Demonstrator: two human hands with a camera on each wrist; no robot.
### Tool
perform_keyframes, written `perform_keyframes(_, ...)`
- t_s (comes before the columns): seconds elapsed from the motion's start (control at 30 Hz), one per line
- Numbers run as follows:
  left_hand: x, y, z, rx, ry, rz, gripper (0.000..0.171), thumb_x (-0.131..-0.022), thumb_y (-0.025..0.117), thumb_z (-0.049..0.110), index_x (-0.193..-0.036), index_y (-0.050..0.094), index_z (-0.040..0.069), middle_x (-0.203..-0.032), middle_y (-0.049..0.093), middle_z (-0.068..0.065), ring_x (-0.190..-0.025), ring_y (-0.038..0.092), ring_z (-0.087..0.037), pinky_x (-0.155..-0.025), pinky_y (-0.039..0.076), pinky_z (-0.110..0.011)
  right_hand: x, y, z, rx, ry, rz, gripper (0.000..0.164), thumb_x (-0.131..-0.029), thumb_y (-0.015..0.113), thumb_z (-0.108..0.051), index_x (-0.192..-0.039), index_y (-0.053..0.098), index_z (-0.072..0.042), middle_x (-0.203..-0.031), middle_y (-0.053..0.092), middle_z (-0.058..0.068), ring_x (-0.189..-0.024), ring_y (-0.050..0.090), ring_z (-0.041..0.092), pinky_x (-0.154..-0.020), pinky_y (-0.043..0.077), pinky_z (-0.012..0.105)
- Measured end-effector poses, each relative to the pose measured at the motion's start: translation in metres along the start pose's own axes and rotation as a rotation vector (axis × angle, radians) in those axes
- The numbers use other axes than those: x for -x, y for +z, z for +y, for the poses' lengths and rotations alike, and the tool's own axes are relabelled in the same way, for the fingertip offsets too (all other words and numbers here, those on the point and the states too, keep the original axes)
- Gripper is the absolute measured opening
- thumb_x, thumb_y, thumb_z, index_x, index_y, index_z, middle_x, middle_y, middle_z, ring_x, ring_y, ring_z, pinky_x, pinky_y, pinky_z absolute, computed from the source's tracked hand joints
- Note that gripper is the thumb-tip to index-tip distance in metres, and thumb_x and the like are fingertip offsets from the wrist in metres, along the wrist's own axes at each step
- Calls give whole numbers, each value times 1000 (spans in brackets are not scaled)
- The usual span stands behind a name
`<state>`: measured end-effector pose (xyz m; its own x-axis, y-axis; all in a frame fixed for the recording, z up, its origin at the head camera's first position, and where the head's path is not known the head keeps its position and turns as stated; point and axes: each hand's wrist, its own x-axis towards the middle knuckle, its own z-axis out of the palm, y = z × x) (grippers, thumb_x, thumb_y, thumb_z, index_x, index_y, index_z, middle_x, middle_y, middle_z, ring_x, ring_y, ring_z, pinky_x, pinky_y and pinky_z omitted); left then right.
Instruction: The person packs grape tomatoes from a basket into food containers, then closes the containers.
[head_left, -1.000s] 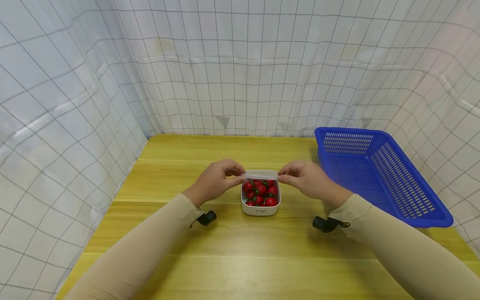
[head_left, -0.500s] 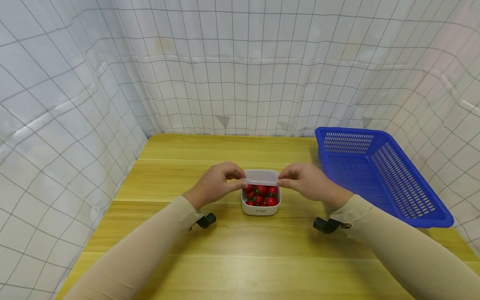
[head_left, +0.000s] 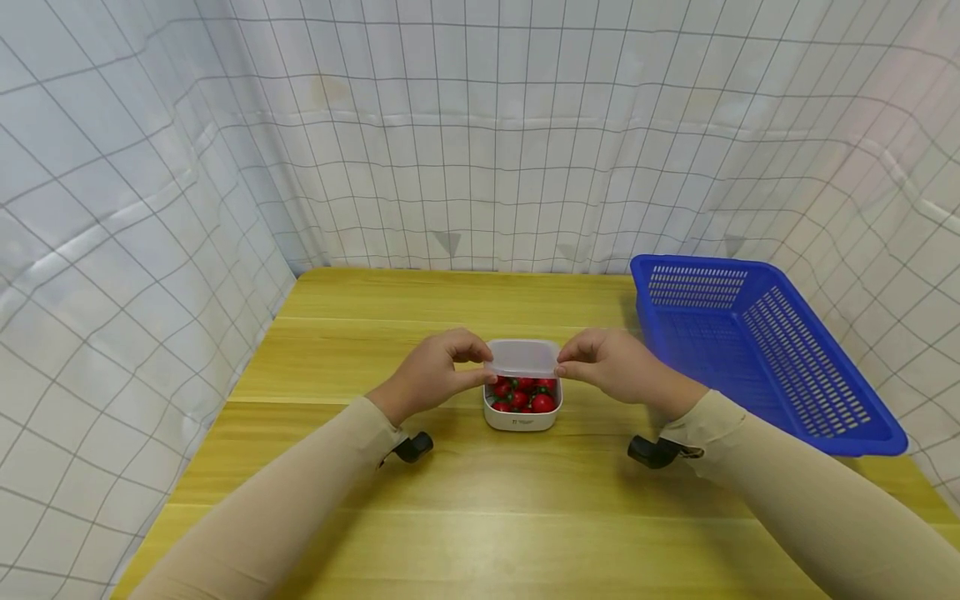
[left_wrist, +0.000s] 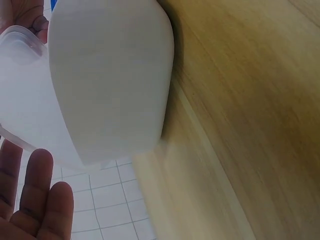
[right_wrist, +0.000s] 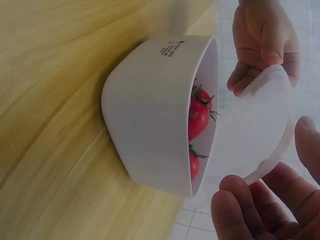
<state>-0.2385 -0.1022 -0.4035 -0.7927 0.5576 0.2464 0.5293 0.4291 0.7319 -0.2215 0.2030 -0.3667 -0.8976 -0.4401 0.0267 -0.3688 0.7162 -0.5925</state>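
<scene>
A white container (head_left: 521, 422) holding several small red tomatoes (right_wrist: 198, 120) with green stems stands on the table. Over its far part, a translucent lid (head_left: 522, 357) slopes at a tilt, its near edge raised above the tomatoes. My left hand (head_left: 438, 367) pinches the lid's left side between thumb and fingers. On the opposite side, my right hand (head_left: 618, 367) pinches it the same way. The right wrist view shows the lid (right_wrist: 252, 130) apart from the rim at its raised edge. In the left wrist view the container's wall (left_wrist: 112, 85) hides the tomatoes.
A blue slotted plastic basket (head_left: 693, 350) stands on the right of the wooden table (head_left: 510, 533), beyond my right hand. White gridded curtains (head_left: 480, 150) enclose the back and sides. A black wrist camera (head_left: 651, 450) hangs under my right sleeve.
The lid has tipped down toward me, its near edge moving forward over the container and covering more tomatoes. Both hands have lowered slightly with it, keeping their pinch.
</scene>
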Motion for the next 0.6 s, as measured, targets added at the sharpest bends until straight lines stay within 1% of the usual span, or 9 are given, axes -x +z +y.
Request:
perform_keyframes(0.3, 3, 2, -3, 24, -24, -18, 20, -95, 81, 25, -110, 75, 14, -116, 72, -1, -116, 69, -34, -106, 55, -48, -1, 2, -1, 25, -13, -22, 12, -97, 77, -25, -101, 81, -14, -95, 79, -3, -84, 63, 10, -72, 52, 30)
perform_keyframes(0.43, 5, 3, -5, 19, -22, -17, 19, -95, 81, 24, -110, 75, 14, -116, 72, -1, -117, 69, -33, -106, 55, -48, -2, 3, -1, 44, -17, -33, 11, -96, 78, -25, -100, 82, -15, -94, 79, -5, -82, 61, 11, -71, 51, 30)
perform_keyframes(0.6, 8, 5, -4, 11, -20, -12, 19, -94, 81, 23, -110, 75, 14, -116, 72, -2, -115, 69, -30, -106, 56, -49, -1, 2, -4, 43, -18, -58, 14, -96, 79, -26, -101, 83, -14, -96, 79, -2, -82, 64, 10, -70, 53, 30)
